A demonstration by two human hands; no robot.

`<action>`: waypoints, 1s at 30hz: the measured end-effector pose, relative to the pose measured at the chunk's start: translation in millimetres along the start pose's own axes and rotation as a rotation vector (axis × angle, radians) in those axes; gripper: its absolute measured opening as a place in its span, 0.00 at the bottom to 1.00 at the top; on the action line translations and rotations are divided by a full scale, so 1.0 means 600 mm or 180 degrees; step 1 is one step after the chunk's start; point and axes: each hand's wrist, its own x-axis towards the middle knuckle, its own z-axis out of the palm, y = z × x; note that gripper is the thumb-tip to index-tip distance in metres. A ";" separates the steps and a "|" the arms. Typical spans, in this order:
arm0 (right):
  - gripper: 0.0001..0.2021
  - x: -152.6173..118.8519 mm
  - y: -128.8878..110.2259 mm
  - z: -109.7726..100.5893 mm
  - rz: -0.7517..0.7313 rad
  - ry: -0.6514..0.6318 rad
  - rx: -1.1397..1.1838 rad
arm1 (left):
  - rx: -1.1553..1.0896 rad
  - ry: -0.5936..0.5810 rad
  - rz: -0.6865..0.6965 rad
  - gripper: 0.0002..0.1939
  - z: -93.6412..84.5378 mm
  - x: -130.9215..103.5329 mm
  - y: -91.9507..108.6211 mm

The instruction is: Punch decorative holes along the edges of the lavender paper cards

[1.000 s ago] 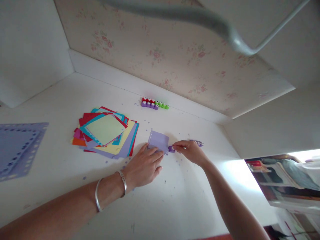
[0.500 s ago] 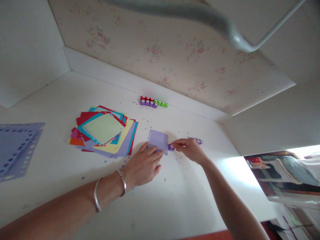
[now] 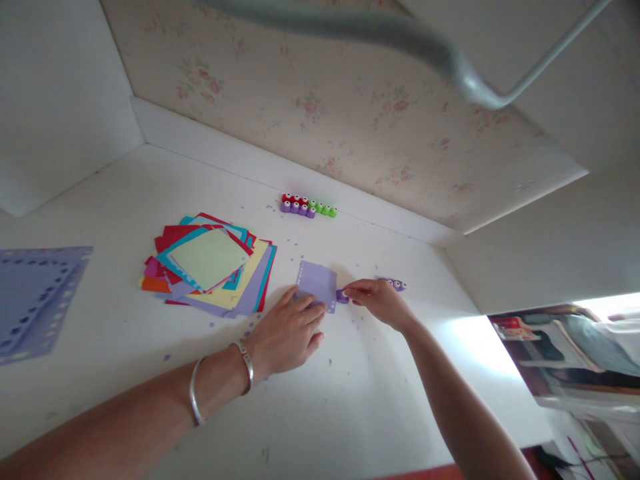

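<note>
A small purple square of paper lies on the white table, with punched holes along its left edge and some at its lower edge. Flat on its lower left part rests my left hand, fingers spread, two silver bangles at the wrist. My right hand pinches a small purple craft punch at the paper's right edge. Whether the paper sits inside the punch's slot is too small to tell. Just behind the right hand, partly hidden by it, is a row of purple punches.
A fanned pile of coloured paper lies left of my hands. Larger purple sheets with punched borders are at the far left. Red, green and purple punches stand by the back wall. Tiny purple paper bits dot the table.
Both hands keep the same places on the paper and the punch. The whole view has shifted very slightly; nothing else visibly differs.
</note>
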 end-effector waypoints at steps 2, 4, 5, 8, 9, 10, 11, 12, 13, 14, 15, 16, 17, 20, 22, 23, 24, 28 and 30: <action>0.12 0.001 0.003 0.001 0.0015 0.0026 0.0009 | -0.0006 0.0012 0.0005 0.17 0.000 0.000 0.000; 0.13 0.003 0.007 0.002 0.0026 0.0054 0.0017 | -0.0011 0.0026 0.0000 0.17 0.001 0.000 0.000; 0.13 0.003 0.008 0.003 0.0031 0.0058 0.0021 | -0.0017 0.0032 -0.0004 0.17 0.000 0.000 0.000; 0.13 0.003 0.010 0.003 0.0043 0.0059 0.0038 | -0.0040 0.0043 -0.0013 0.17 0.000 -0.001 0.001; 0.13 0.003 0.010 0.003 0.0049 0.0057 0.0045 | -0.0045 0.0040 -0.0009 0.17 -0.001 -0.001 0.001; 0.13 0.003 0.010 0.002 0.0056 0.0058 0.0050 | -0.0047 0.0033 -0.0007 0.17 -0.001 -0.001 0.001; 0.13 0.003 0.009 0.002 0.0063 0.0060 0.0049 | -0.0047 0.0026 -0.0004 0.17 -0.001 -0.001 0.001; 0.13 0.002 0.008 0.002 0.0067 0.0063 0.0040 | -0.0047 0.0019 -0.0003 0.17 -0.001 -0.001 0.001; 0.13 0.002 0.007 0.002 0.0067 0.0061 0.0028 | -0.0046 0.0013 -0.0002 0.17 -0.001 -0.001 0.000; 0.13 0.002 0.005 0.002 0.0065 0.0059 0.0020 | -0.0046 0.0012 -0.0002 0.17 -0.001 0.000 0.000; 0.13 0.002 0.004 0.002 0.0059 0.0054 0.0018 | -0.0047 0.0012 0.0001 0.17 0.000 0.000 0.000; 0.13 0.001 0.002 0.002 0.0053 0.0047 0.0024 | -0.0047 0.0013 0.0003 0.18 0.000 0.000 0.000; 0.13 0.001 0.001 0.002 0.0050 0.0044 0.0031 | -0.0049 0.0014 0.0006 0.18 0.000 0.000 0.000; 0.12 0.000 -0.006 0.002 0.0030 0.0065 -0.0020 | -0.0045 0.0005 0.0004 0.18 0.001 0.000 0.000; 0.12 -0.001 -0.011 0.002 -0.0034 0.0079 -0.0097 | -0.0024 0.0002 0.0010 0.18 0.001 0.000 0.000; 0.11 -0.002 -0.014 0.001 -0.0074 0.0074 -0.0115 | -0.0009 0.0007 0.0013 0.18 0.001 0.000 0.000; 0.11 -0.003 -0.017 0.001 -0.0111 0.0058 -0.0118 | 0.0004 0.0011 0.0019 0.18 0.001 0.000 0.000; 0.10 -0.003 -0.024 0.002 -0.0170 0.0048 -0.0117 | 0.0001 0.0014 0.0036 0.17 0.000 0.001 0.000; 0.10 -0.002 -0.024 0.002 -0.0164 0.0086 -0.0146 | -0.0018 0.0008 0.0042 0.17 0.000 0.001 -0.001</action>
